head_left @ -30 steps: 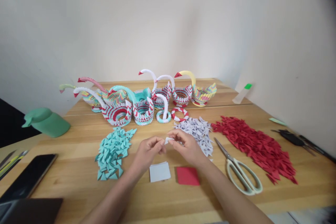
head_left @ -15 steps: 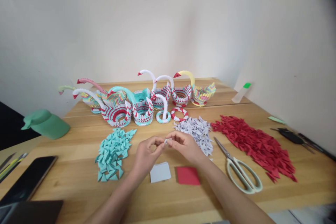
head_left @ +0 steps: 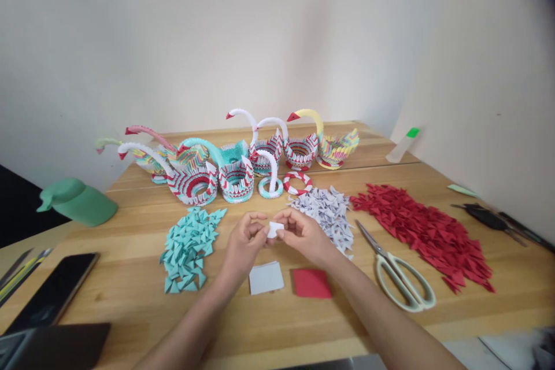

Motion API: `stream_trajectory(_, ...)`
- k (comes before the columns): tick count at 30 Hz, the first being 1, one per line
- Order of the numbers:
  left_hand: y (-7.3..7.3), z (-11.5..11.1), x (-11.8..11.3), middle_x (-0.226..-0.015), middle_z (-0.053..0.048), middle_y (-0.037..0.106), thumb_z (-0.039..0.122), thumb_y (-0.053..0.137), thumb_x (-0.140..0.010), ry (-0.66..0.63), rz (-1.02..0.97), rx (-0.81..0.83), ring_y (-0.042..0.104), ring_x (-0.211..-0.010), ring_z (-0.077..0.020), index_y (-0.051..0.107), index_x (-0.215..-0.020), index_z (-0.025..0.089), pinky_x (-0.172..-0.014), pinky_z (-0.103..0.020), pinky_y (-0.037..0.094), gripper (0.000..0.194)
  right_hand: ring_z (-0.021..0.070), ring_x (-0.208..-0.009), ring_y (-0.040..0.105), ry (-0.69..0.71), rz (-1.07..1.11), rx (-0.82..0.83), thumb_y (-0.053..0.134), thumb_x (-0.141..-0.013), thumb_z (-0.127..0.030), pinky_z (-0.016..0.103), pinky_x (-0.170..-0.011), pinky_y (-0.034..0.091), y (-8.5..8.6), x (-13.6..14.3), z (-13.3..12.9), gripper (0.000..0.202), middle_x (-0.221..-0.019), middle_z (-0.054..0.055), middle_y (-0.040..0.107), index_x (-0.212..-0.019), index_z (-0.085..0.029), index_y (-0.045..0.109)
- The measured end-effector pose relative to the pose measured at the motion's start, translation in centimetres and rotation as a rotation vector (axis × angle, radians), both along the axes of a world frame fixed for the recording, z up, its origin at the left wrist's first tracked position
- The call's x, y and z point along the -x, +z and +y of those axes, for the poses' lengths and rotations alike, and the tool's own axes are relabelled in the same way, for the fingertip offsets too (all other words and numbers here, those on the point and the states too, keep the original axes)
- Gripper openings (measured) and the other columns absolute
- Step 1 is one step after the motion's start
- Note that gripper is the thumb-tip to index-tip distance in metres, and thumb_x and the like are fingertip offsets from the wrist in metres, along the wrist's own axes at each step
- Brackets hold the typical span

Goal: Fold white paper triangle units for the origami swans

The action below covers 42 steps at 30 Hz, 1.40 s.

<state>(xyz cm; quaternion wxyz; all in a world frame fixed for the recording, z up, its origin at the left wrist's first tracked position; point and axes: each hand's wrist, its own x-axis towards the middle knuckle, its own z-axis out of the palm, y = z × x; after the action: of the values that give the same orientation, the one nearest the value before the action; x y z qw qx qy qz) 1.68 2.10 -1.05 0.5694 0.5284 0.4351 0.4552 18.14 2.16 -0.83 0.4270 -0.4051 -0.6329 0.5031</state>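
Between my two hands is a small folded piece of white paper [head_left: 276,229], raised above the table. The fingertips of my left hand [head_left: 248,237] pinch its left edge. My right hand [head_left: 302,234] grips its right side between thumb and forefinger. Below them on the wood lie a stack of white paper slips [head_left: 266,277] and a stack of red paper slips [head_left: 311,283]. Turquoise folded triangles [head_left: 191,251] are heaped to the left of my hands. White folded pieces [head_left: 329,214] are piled just beyond my right hand.
Red folded triangles [head_left: 427,228] and scissors [head_left: 396,272] lie on the right. Several paper swans [head_left: 193,182] stand at the back, with a red-and-white ring [head_left: 297,183] in front. On the left are a green jug-like object [head_left: 78,201] and a phone [head_left: 54,292].
The white paper now shows a larger face between my fingers, having been turned or unfolded a little. My fingers have shifted on it, and the view has tilted slightly.
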Motion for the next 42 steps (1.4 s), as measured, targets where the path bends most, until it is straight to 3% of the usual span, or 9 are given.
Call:
stream_trajectory(4,0.2,-0.2,0.0,-0.064,0.001,0.061,0.031,0.055,-0.08,0.005,0.147,-0.1,0.059,-0.061,-0.0131,0.053,-0.087,0.016,-0.059,-0.023,0.045,0.017,0.0136,-0.075,0.059,0.002,-0.019,0.007,0.055,-0.082,-0.024,0.025,-0.069,0.045,-0.3,-0.1,0.1,0.015,-0.08,0.0,0.062,-0.095,-0.019,0.057)
stream_trajectory(9,0.5,-0.3,0.3,-0.085,-0.005,0.067,0.022,0.057,-0.08,0.082,0.524,-0.471,0.061,-0.081,-0.0184,0.062,-0.083,0.018,-0.074,-0.029,0.045,0.006,0.0135,-0.072,0.058,-0.045,-0.05,-0.017,0.055,-0.081,-0.026,0.026,-0.068,0.046,-0.6,-0.1,0.2,0.017,-0.078,0.0,0.06,-0.095,-0.017,0.059)
stream_trajectory(11,0.4,-0.3,0.3,-0.09,-0.006,0.067,0.019,0.058,-0.08,0.089,0.598,-0.615,0.06,-0.088,-0.0199,0.063,-0.084,0.019,-0.079,-0.032,0.044,0.007,0.0132,-0.072,0.058,-0.045,-0.041,-0.03,0.056,-0.08,-0.025,0.025,-0.068,0.046,-0.6,0.0,0.2,0.017,-0.08,0.001,0.061,-0.096,-0.017,0.059)
stream_trajectory(14,0.3,-0.3,0.4,-0.092,-0.005,0.068,0.018,0.057,-0.082,0.089,0.658,-0.706,0.06,-0.089,-0.02,0.065,-0.085,0.02,-0.08,-0.033,0.043,0.009,0.0126,-0.071,0.057,-0.047,-0.045,-0.04,0.056,-0.079,-0.024,0.025,-0.067,0.046,-0.5,0.0,0.2,0.018,-0.078,0.0,0.06,-0.095,-0.017,0.06)
stream_trajectory(27,0.2,-0.2,0.5,-0.087,-0.005,0.071,0.022,0.058,-0.08,0.129,0.494,-0.523,0.064,-0.083,-0.0202,0.067,-0.081,0.02,-0.077,-0.03,0.048,0.009,0.0145,-0.073,0.06,-0.056,-0.071,-0.039,0.055,-0.082,-0.026,0.025,-0.069,0.047,-0.3,-0.2,0.2,0.019,-0.08,0.002,0.065,-0.096,-0.017,0.064)
stream_trajectory(37,0.2,-0.4,0.3,-0.088,-0.006,0.071,0.022,0.058,-0.08,0.127,0.54,-0.565,0.064,-0.085,-0.0207,0.067,-0.082,0.019,-0.078,-0.031,0.047,0.01,0.0126,-0.066,0.054,-0.077,-0.146,-0.068,0.055,-0.079,-0.024,0.023,-0.061,0.043,0.6,-0.2,0.0,0.017,-0.075,0.001,0.062,-0.091,-0.016,0.063)
stream_trajectory(42,0.2,-0.5,0.3,-0.089,-0.006,0.071,0.021,0.058,-0.081,0.138,0.556,-0.598,0.065,-0.085,-0.0205,0.067,-0.083,0.02,-0.077,-0.031,0.048,0.009,0.0126,-0.067,0.055,-0.077,-0.155,-0.091,0.054,-0.077,-0.019,0.023,-0.063,0.043,0.3,-0.2,0.0,0.015,-0.076,0.0,0.062,-0.089,-0.017,0.062)
